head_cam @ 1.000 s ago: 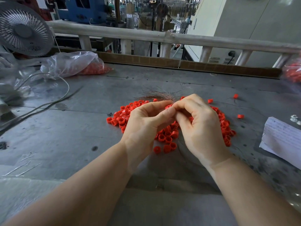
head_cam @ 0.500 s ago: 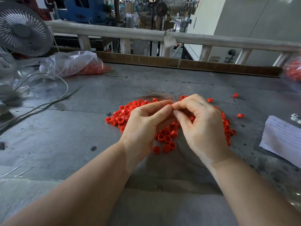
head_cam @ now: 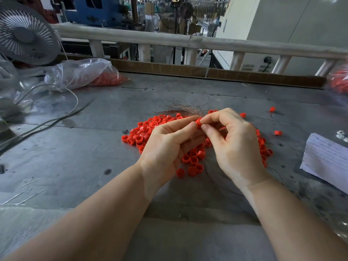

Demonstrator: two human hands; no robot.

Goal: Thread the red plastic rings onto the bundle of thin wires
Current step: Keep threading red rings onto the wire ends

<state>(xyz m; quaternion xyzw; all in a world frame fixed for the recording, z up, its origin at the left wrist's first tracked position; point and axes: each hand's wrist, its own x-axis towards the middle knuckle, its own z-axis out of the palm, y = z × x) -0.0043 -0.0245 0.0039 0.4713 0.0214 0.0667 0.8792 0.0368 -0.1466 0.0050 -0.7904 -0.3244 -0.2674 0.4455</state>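
A red ring (head_cam: 198, 123) is pinched by the right hand (head_cam: 238, 146) at the wires (head_cam: 186, 111); the left hand (head_cam: 167, 146) grips those wires beside it.

I log: glossy red plastic rings (head_cam: 192, 159); fine coppery wires (head_cam: 185, 110); dull, scuffed grey metal tabletop (head_cam: 62, 153); crinkled clear plastic bag (head_cam: 81, 72).

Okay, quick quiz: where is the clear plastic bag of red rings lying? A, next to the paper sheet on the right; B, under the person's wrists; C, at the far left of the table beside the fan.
C: the clear plastic bag lies far left, beside the fan.
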